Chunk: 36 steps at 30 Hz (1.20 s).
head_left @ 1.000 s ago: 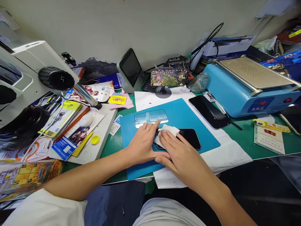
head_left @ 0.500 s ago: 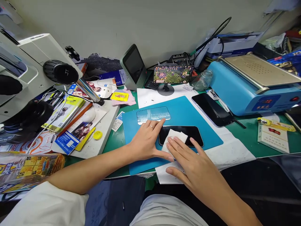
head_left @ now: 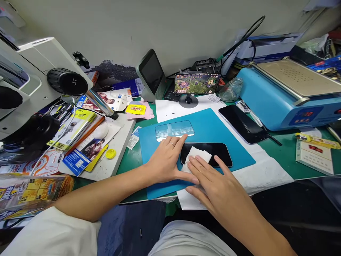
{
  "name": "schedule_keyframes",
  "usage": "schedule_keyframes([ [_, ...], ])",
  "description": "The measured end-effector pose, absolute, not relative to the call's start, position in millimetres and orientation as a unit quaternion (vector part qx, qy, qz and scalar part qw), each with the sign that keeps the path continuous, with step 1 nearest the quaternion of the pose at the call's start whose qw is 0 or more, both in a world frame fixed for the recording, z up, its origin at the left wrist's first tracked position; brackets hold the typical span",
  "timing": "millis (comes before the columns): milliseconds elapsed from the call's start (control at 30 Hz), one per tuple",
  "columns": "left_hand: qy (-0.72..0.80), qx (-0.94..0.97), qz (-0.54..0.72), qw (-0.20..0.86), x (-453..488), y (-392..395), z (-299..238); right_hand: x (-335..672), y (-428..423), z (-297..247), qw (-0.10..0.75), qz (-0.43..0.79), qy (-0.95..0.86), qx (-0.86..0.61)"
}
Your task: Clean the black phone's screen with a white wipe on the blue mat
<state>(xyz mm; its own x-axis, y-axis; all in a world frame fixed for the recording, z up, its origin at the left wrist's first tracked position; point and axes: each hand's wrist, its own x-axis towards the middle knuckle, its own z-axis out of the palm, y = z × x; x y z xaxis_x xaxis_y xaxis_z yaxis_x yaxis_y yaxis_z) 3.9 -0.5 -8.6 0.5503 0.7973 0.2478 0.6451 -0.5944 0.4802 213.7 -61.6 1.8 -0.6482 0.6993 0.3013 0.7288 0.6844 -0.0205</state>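
Note:
A black phone [head_left: 221, 153] lies screen up on a blue mat [head_left: 226, 131]. My right hand [head_left: 220, 185] presses a folded white wipe [head_left: 200, 153] onto the screen with its fingers close together, holding the wipe under the fingertips; its thumb is apart. At the phone's left end rests my left hand [head_left: 166, 160], open, thumb spread toward the wipe and a ring on one finger. Its palm side is hidden. Just beyond it, a clear glass-like phone-shaped sheet [head_left: 174, 128] lies on the mat, partly covered by the fingertips.
Another dark phone [head_left: 242, 124] lies right of the mat, near a blue heating-plate machine [head_left: 279, 103]. A propped phone [head_left: 195, 84] shows a game behind. A glass jar [head_left: 231, 89] stands beside it. Microscope stand [head_left: 68, 81] and stacked boxes fill the left. A cigarette box [head_left: 314, 156] sits right.
My right hand and the wipe have shifted slightly left across the screen. My left hand stays at the phone's left end. The view has turned a little.

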Motion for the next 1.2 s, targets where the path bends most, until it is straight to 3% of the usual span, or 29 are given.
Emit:
schedule_keyframes([
  [433, 0.419, 0.849, 0.235, 0.22, 1, -1, -8, 201, -47, 3, 0.126, -0.012, -0.905, -0.405],
  [1200, 0.443, 0.845, 0.218, 0.204, 3, -4, -6, 183, -39, 8, 0.088, -0.002, -0.908, -0.409],
])
